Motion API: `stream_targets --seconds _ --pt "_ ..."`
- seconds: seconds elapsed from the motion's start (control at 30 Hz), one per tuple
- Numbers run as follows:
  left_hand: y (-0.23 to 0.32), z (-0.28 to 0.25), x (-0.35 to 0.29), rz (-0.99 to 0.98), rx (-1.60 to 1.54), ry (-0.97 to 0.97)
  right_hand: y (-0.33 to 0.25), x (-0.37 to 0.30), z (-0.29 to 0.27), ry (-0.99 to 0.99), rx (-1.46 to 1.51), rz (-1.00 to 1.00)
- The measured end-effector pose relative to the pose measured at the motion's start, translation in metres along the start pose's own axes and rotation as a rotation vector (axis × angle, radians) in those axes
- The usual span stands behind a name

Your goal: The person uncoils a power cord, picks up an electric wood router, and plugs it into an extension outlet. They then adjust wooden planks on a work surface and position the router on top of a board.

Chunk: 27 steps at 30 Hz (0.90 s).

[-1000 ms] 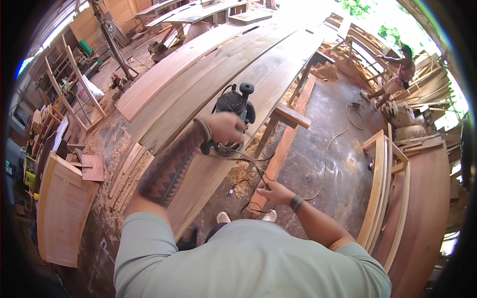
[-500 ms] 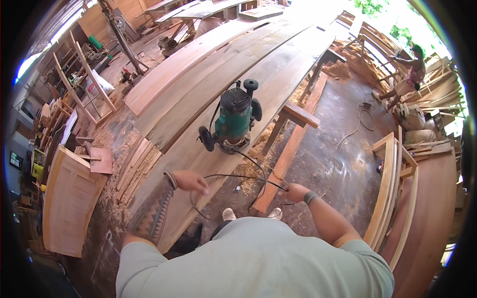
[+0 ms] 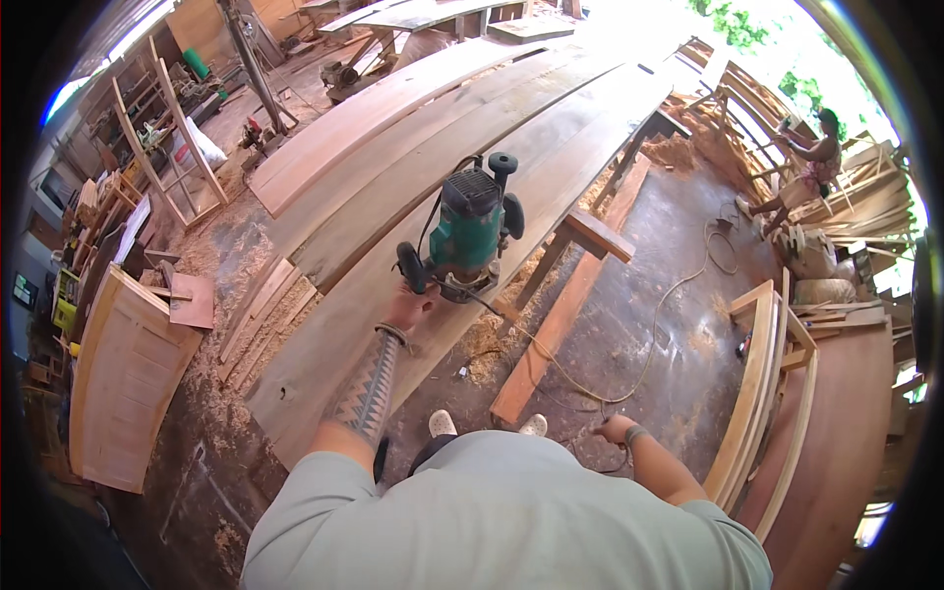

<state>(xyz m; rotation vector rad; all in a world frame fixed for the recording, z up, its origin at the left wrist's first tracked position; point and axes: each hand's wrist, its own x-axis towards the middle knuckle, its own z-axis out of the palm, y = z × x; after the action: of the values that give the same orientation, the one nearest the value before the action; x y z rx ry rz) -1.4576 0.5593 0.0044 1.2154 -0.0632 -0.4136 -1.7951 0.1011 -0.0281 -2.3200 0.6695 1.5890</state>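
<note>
A green and black plunge router [image 3: 466,234] stands upright on a long wooden plank [image 3: 344,344] in front of me. My left hand [image 3: 411,305] is at its left side, just below the black side handle [image 3: 411,267]. That handle partly hides the fingers, so their grip cannot be made out. My right hand [image 3: 618,430] is low on the right, above the floor and away from the router. Its fingers are closed, with a thin dark power cord [image 3: 596,458] hanging in a loop by them.
More long boards [image 3: 364,133] lie alongside the plank. A trestle [image 3: 598,236] supports its right side, with a reddish beam [image 3: 570,329] on the floor beyond. Wooden frames [image 3: 762,393] stand at right, a panelled door [image 3: 133,379] at left. Another person [image 3: 811,167] works at far right.
My left hand has moved forward from above the plank's near end to the router's handle. My right hand has moved down and right, and the cord has dropped lower. The router stays put.
</note>
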Motion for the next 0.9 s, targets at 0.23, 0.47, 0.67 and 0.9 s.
stream_targets --seconds 0.23,0.47,0.67,0.9 --pt "0.030 -0.012 0.006 0.042 -0.329 0.153 -0.014 0.002 0.016 0.187 0.522 -0.197" --pt "0.149 -0.043 0.005 0.180 -0.303 0.132 -0.029 -0.029 0.011 0.183 0.459 -0.233" --pt "0.232 0.041 -0.059 -0.173 0.085 -0.140 -0.011 0.011 0.033 0.225 0.516 -0.260" --pt "0.215 0.057 -0.084 -0.196 0.092 -0.304 -0.011 -0.006 0.030 0.245 0.571 -0.342"
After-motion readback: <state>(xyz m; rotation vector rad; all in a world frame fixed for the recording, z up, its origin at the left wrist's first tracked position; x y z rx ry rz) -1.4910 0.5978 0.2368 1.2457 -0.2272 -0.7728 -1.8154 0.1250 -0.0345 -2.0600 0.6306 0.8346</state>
